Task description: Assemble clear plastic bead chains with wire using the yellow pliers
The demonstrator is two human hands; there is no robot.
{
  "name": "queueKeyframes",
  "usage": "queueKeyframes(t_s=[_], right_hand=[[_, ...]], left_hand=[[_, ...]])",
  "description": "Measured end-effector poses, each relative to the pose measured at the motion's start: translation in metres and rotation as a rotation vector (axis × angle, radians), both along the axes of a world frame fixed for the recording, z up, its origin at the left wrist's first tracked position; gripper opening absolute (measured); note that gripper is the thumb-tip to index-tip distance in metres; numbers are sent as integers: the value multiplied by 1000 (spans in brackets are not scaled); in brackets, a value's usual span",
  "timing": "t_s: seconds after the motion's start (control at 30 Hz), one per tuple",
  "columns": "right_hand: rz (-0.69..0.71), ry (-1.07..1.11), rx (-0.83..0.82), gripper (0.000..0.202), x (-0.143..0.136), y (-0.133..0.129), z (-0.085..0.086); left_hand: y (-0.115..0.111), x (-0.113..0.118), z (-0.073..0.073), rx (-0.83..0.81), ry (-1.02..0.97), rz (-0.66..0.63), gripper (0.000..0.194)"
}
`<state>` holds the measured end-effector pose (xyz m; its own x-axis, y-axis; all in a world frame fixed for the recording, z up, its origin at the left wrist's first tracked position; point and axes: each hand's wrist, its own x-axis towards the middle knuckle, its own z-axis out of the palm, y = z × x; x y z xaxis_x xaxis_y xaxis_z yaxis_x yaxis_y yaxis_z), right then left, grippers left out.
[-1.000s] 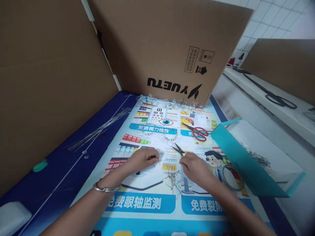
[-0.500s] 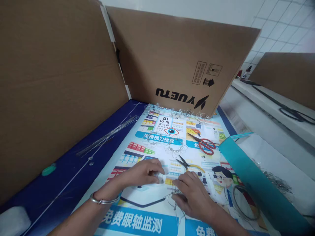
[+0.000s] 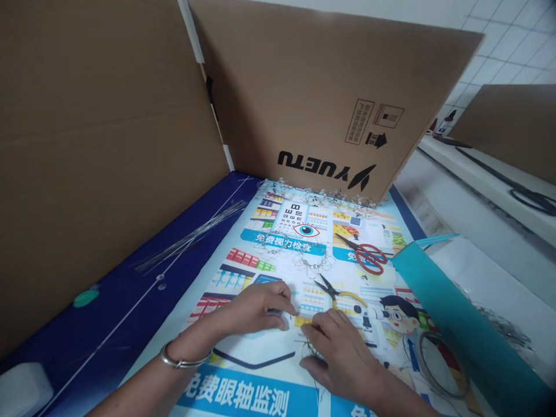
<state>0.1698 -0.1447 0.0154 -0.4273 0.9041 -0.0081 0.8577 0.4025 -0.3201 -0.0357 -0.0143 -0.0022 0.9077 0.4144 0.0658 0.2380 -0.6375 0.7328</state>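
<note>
My right hand [image 3: 341, 350] has its thumb and fingers closed on a tangle of thin wire [image 3: 309, 349], with loose ends hanging below it. My left hand [image 3: 263, 307], a metal bangle on its wrist, is to the left with thumb and fingertips drawn together. Whatever they pinch is too small to make out. Just beyond the hands lie pliers [image 3: 333, 292] with yellow handles. Farther off are red-handled scissors [image 3: 365, 255] and a wire piece with clear beads [image 3: 313, 265]. A printed poster [image 3: 256, 350] lies under everything.
Tall cardboard panels [image 3: 330, 87] stand at the left and back. Along the back lies a row of wire pieces [image 3: 321, 197]. Straight wires [image 3: 191, 237] lie at left. To the right are a wire coil [image 3: 443, 365] and a teal-sided box [image 3: 460, 318] holding wire bits.
The view has shifted slightly. My right fingers have closed in more around the wire tangle, and the left hand stays pinched near its former place.
</note>
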Motion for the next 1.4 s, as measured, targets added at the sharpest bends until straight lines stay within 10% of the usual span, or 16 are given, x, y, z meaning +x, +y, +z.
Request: queueKeyframes(t_s=[0.93, 1.4], right_hand=[[-134, 307, 40, 17, 26, 7, -7], [63, 61, -133, 12, 33, 6, 17]], left_hand=[[7, 1, -9, -78, -44, 143, 18], [-38, 18, 21, 198, 29, -221, 19]])
